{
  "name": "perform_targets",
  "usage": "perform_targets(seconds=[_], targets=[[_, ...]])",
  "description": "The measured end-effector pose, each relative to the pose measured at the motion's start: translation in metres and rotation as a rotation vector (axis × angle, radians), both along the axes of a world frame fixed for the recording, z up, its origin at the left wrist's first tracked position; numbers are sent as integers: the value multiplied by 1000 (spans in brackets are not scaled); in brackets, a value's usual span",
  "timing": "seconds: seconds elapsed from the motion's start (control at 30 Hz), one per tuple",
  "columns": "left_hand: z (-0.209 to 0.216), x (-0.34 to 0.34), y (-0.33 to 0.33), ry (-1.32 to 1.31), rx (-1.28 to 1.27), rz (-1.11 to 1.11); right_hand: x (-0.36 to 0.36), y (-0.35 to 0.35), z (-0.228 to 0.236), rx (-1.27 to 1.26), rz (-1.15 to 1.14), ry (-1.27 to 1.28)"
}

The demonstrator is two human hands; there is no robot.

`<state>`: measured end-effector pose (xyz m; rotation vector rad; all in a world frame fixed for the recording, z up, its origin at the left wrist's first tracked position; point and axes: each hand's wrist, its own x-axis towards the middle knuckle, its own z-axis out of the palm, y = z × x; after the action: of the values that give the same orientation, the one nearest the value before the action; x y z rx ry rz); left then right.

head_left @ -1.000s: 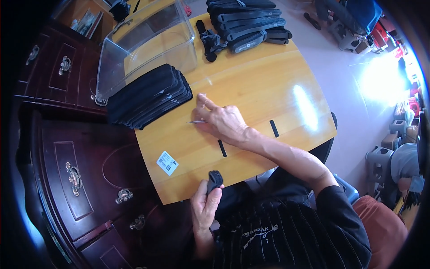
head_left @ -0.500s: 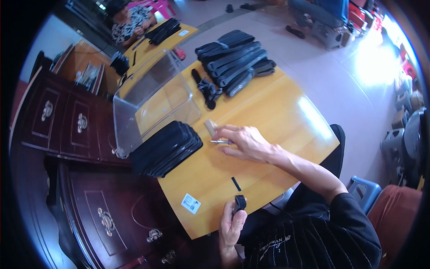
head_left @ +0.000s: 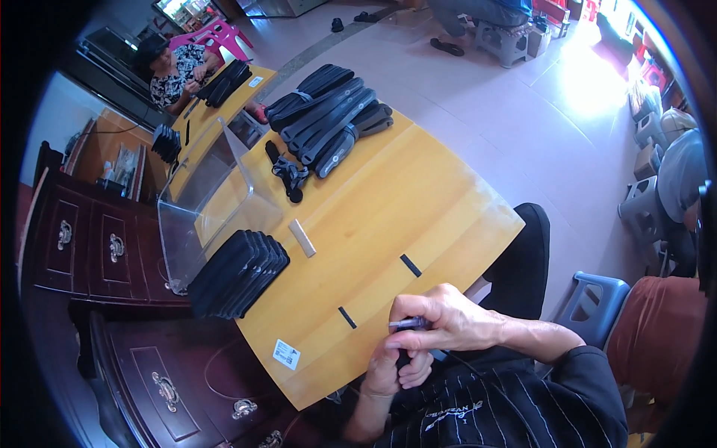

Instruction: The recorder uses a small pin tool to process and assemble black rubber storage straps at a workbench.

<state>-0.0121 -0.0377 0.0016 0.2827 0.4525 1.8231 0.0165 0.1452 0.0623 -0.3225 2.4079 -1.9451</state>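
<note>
My right hand (head_left: 455, 319), over the near edge of the yellow table (head_left: 358, 246), is closed on a small tool with a thin silver tip (head_left: 407, 324); its exact kind is unclear. Just below, my left hand (head_left: 396, 367) grips a black strap-like piece (head_left: 404, 360), mostly covered by fingers. The two hands meet. Two short black strips (head_left: 347, 317) lie flat beyond them. Farther off is a narrow tan bar (head_left: 302, 237). On the left stands a row of folded black bands (head_left: 237, 273).
Bundled dark straps (head_left: 325, 116) and a small tangle of black straps (head_left: 290, 175) lie at the back. A clear plastic bin (head_left: 216, 194) stands beside dark wooden drawers (head_left: 160, 373). Another person (head_left: 179, 78) works at the far table. A blue stool (head_left: 594, 310) is at right.
My right hand has come back from beside the tan bar to my left hand, bringing the silver-tipped tool. The whole view has shifted, and a second black strip now shows.
</note>
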Motion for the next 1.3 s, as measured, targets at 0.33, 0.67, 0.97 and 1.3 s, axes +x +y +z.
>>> perform_targets(seconds=[0.33, 0.67, 0.97, 1.3], targets=[[5, -1, 26, 1410, -723, 321, 27, 19, -43, -218, -163, -184], [-3, 14, 21, 500, -511, 74, 35, 14, -49, -606, -197, -420], [-1, 8, 20, 585, -576, 172, 18, 23, -33, 154, -200, 225], [14, 17, 34, 414, -469, 101, 35, 28, -33, -888, -134, -512]])
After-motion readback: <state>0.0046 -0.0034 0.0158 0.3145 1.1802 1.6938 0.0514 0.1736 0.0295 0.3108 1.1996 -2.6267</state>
